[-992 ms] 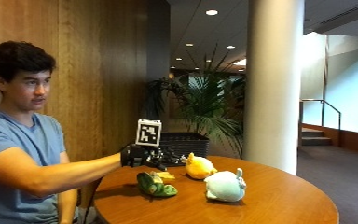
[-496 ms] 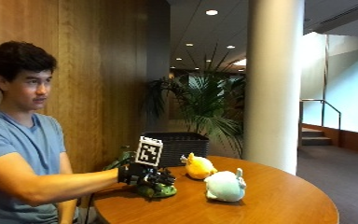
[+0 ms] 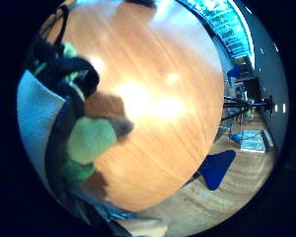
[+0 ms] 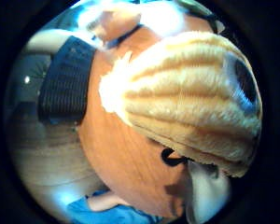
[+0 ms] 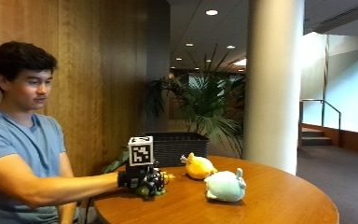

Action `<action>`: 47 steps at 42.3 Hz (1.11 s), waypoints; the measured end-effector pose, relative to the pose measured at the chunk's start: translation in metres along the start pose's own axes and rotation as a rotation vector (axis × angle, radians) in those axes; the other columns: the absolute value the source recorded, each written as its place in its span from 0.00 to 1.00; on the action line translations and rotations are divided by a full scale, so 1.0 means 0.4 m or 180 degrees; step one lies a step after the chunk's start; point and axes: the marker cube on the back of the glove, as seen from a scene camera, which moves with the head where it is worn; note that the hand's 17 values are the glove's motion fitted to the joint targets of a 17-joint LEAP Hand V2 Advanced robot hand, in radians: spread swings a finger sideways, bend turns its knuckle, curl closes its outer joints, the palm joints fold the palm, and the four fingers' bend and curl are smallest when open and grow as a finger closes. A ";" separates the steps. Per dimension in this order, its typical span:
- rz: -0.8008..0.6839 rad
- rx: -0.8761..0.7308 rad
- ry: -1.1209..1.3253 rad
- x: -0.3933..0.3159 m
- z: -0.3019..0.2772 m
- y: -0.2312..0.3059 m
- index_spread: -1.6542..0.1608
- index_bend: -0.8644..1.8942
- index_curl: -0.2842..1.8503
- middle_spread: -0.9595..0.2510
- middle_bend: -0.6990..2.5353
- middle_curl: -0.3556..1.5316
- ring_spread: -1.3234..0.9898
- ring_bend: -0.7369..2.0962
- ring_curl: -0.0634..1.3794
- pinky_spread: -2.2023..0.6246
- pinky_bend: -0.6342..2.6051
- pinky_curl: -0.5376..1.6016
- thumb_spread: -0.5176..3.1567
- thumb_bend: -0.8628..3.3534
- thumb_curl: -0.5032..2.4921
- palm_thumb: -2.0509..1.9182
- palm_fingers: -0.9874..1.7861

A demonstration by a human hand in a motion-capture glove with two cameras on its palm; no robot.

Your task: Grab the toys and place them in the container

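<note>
Fingers of the gloved right hand (image 5: 141,179) are curled round a green toy (image 5: 147,190), so the grip is closed on it. In the outside view the hand is near the person's edge of the round wooden bench (image 5: 272,205), low over the wood, and the green toy shows under the fingers. I cannot tell if the toy touches the bench or is just above it. In the little finger side palm view the green toy (image 3: 89,140) is close against the palm, with a brown part beside it, and the bench surface (image 3: 163,74) spreads behind.

A yellow toy (image 5: 199,167) sits on the bench near the hand, toward the middle. It fills much of the thumb side palm view (image 4: 191,98), so it is close to the palm on that side. A pale blue toy (image 5: 225,185) sits just beside the yellow one, nearer the front edge. A dark woven container (image 5: 178,147) stands behind the bench, on the far side.
</note>
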 end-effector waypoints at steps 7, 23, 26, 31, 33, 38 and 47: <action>0.0101 0.0050 0.0114 -0.001 -0.021 -0.015 0.73 0.38 0.24 0.62 0.37 0.41 0.43 0.56 0.33 0.68 0.48 0.42 0.50 0.26 0.29 0.62 0.70; 0.0042 0.0524 0.0243 -0.077 -0.462 -0.110 0.73 0.38 0.25 0.49 0.39 0.46 0.38 0.61 0.39 0.64 0.50 0.45 0.42 0.27 0.35 0.69 0.74; -0.0110 0.0618 0.0221 -0.119 -0.541 -0.129 0.73 0.38 0.25 0.48 0.40 0.47 0.38 0.61 0.40 0.64 0.50 0.45 0.41 0.27 0.36 0.69 0.74; -0.0051 0.0606 0.0261 -0.181 -0.628 -0.185 0.73 0.38 0.26 0.46 0.40 0.48 0.38 0.62 0.40 0.64 0.50 0.45 0.40 0.26 0.37 0.69 0.74; -0.0034 0.0620 0.0085 -0.233 -0.661 -0.209 0.73 0.38 0.26 0.46 0.40 0.49 0.38 0.62 0.40 0.64 0.50 0.45 0.40 0.26 0.38 0.69 0.75; -0.0007 0.0702 -0.0144 -0.362 -0.725 -0.262 0.73 0.38 0.27 0.45 0.40 0.50 0.38 0.62 0.40 0.63 0.50 0.45 0.39 0.26 0.39 0.69 0.74; -0.0125 0.0816 -0.0144 -0.597 -0.756 -0.326 0.73 0.37 0.27 0.43 0.40 0.52 0.38 0.62 0.41 0.63 0.50 0.45 0.38 0.25 0.41 0.70 0.74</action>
